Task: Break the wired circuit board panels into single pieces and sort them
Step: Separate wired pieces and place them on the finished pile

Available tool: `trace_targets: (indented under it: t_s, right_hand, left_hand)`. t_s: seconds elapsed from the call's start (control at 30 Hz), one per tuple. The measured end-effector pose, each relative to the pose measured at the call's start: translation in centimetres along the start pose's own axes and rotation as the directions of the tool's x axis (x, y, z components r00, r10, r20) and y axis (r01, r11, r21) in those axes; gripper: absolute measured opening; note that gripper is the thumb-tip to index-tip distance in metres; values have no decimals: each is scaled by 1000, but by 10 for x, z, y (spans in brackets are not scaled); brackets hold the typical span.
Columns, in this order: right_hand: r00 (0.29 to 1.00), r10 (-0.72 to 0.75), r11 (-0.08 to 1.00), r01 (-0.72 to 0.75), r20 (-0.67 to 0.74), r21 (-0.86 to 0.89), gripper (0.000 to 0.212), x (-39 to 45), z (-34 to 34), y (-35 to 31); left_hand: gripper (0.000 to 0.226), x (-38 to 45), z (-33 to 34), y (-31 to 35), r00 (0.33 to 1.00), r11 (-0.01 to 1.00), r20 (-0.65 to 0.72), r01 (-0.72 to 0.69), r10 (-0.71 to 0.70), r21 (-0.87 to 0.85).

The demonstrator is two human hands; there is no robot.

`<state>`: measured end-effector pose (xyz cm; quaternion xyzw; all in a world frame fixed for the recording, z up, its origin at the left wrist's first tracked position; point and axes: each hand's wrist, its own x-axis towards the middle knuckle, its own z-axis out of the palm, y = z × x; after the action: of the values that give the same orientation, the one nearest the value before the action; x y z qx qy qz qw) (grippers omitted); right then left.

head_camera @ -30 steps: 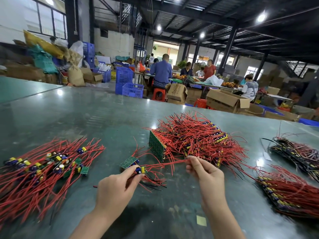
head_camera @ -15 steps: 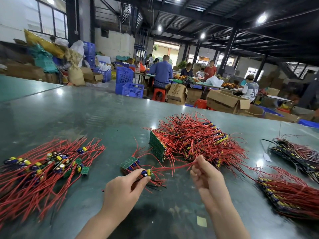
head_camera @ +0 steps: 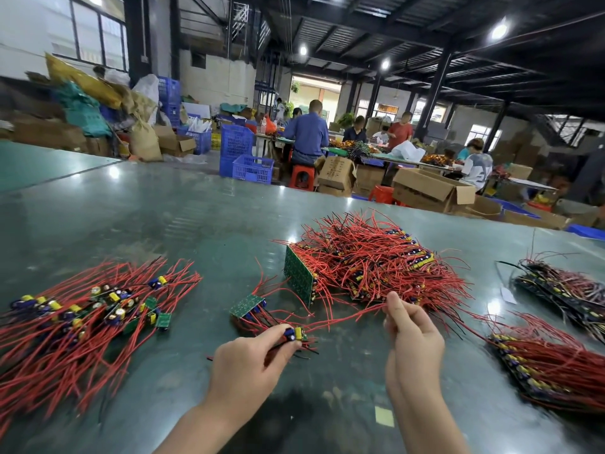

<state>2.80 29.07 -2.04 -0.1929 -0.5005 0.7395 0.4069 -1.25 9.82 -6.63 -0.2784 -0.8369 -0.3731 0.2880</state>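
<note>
Current state: L hand pinches one separated single board between thumb and fingertips; blue and yellow components show just past the fingertips. R hand has its fingers curled round the red wires that run from that board. Both hands grip; neither is open.

Key relation: the wires span between the hands, long axis running from L fingertips up and across to R fingers. The piece is thus held at both ends, board end on the L, wire end on the R.

Positions rel. to hands:
- Sorted pile of singles: on the worktop, well to the left of L hand. L hand is the nearer one.
- Unbroken panel stack: just beyond both hands, nearer R hand; one green panel stands on edge at its left side.
- Small partial panel: just beyond L hand, wires trailing under it.
- Further wired stacks: right of R hand.

Judgement: step in hand appears to be freeing the piece's wires from the tangle before depositing. Next move prob. requires R hand to release, then L hand to carry the board leftward to the singles pile. Risk: wires snag neighbouring leads.
</note>
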Motion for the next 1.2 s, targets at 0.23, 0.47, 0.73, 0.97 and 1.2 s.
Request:
trace_targets:
  t_s: [0.23,0.47,0.73,0.97,1.2]
  right_hand:
    - [845,345,893,-430,409,134,29,-30,27,14]
    - [815,186,948,-1,549,-319,18,-38,23,14]
    - [829,98,951,84,551,-297,11,-33,21,10]
    - [828,56,956,118,559,-270,11,-30,19,12]
    - [807,-34,939,228,590,-258,28,-36,21,19]
  left_hand:
    - [44,-2,-2,0,988,968,-58,131,-146,-214]
    - [36,0,-4,3,995,994,-3,-97,97,-51]
    - [17,3,-5,5,952,850,280,246,-122,-466]
    - [22,7,-4,0,920,806,369,316,-132,-501]
    - [7,8,-8,-9,959,957,231,213,-166,-196]
